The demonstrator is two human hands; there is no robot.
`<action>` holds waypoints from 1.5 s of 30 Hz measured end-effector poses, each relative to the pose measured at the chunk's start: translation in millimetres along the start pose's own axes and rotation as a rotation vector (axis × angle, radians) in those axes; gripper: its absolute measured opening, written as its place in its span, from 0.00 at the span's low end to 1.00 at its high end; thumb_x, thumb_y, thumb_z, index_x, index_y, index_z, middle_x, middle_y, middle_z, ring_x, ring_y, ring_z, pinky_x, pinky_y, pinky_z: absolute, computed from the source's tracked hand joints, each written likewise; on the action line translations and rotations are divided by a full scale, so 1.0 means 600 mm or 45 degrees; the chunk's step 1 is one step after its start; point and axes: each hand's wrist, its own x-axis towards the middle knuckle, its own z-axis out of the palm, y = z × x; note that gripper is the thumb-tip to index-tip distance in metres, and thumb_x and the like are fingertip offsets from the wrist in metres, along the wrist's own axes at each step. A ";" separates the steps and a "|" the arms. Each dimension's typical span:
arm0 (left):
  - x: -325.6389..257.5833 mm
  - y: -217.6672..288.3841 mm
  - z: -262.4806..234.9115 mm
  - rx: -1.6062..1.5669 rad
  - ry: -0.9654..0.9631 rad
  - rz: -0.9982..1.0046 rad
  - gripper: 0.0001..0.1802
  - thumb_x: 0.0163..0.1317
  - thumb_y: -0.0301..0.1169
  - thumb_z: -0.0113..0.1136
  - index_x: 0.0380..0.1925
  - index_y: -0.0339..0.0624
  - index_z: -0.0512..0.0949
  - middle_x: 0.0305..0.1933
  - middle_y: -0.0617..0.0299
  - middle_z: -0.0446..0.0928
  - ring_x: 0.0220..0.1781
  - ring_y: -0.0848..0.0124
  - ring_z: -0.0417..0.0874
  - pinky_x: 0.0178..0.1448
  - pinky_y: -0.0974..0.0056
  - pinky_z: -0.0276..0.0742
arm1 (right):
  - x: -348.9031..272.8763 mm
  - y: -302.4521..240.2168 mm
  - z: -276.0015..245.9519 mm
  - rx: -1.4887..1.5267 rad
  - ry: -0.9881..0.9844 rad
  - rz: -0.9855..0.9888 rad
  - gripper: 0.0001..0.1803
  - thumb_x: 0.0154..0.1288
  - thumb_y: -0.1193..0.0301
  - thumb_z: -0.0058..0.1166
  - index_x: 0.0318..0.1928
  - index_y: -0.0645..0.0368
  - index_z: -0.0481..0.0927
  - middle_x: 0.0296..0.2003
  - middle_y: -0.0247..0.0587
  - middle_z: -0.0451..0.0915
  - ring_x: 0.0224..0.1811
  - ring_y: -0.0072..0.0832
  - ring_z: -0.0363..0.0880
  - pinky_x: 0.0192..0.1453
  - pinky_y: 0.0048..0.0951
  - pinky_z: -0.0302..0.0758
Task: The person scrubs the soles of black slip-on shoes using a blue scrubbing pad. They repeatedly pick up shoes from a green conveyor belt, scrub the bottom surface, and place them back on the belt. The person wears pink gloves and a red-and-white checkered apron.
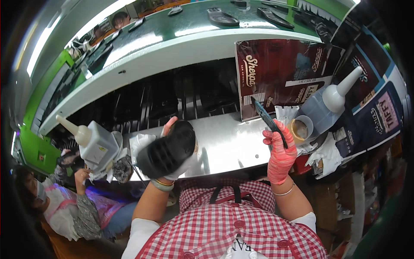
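Head view, looking down: the left hand (184, 168), mostly hidden behind it, holds a black sole (166, 149) tilted above the left part of a shiny metal surface (228, 146), while the right hand (281, 153), in a red-pink glove, is closed around the near end of a slim dark brush (268, 118) that points up and to the left. Just right of that hand are a cup (301, 128) and a white-capped bottle (321, 108), with a maroon carton (280, 64) standing behind; another bottle (99, 144) stands far left, near a seated co-worker (88, 220). On the far side, more soles (223, 18) lie along a green belt (189, 23).
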 end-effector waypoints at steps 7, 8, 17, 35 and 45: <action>0.018 -0.008 -0.032 -0.123 -0.019 0.519 0.25 0.68 0.49 0.44 0.60 0.53 0.59 0.56 0.57 0.70 0.55 0.62 0.76 0.71 0.52 0.54 | -0.048 0.050 -0.010 0.007 -0.039 0.050 0.15 0.65 0.77 0.52 0.52 0.65 0.74 0.44 0.43 0.79 0.40 0.28 0.82 0.37 0.20 0.77; 0.027 -0.001 -0.031 0.073 -0.043 0.708 0.24 0.69 0.47 0.43 0.62 0.56 0.57 0.58 0.56 0.68 0.58 0.61 0.73 0.71 0.51 0.54 | -0.052 0.054 -0.009 0.002 -0.050 0.050 0.15 0.65 0.77 0.52 0.52 0.65 0.74 0.44 0.43 0.79 0.40 0.28 0.82 0.38 0.21 0.77; 0.022 -0.014 -0.071 0.093 -0.251 0.829 0.24 0.69 0.47 0.42 0.64 0.67 0.55 0.71 0.50 0.49 0.68 0.56 0.62 0.67 0.58 0.69 | -0.071 0.120 -0.011 -0.305 -0.273 -0.041 0.17 0.66 0.78 0.50 0.56 0.64 0.73 0.48 0.44 0.78 0.47 0.28 0.79 0.47 0.24 0.76; 0.029 0.041 -0.070 -0.549 -0.264 0.729 0.29 0.64 0.45 0.54 0.64 0.71 0.59 0.74 0.58 0.40 0.72 0.50 0.54 0.64 0.44 0.68 | -0.076 0.179 0.014 -0.524 -0.369 -0.138 0.15 0.60 0.78 0.56 0.49 0.60 0.78 0.47 0.48 0.79 0.52 0.39 0.78 0.54 0.30 0.75; 0.074 0.005 -0.096 0.204 -0.227 1.046 0.32 0.67 0.44 0.48 0.68 0.63 0.50 0.68 0.49 0.56 0.69 0.49 0.59 0.71 0.53 0.62 | -0.085 0.218 -0.010 -0.612 -0.402 0.008 0.17 0.61 0.78 0.54 0.52 0.60 0.77 0.45 0.46 0.81 0.46 0.35 0.81 0.48 0.28 0.78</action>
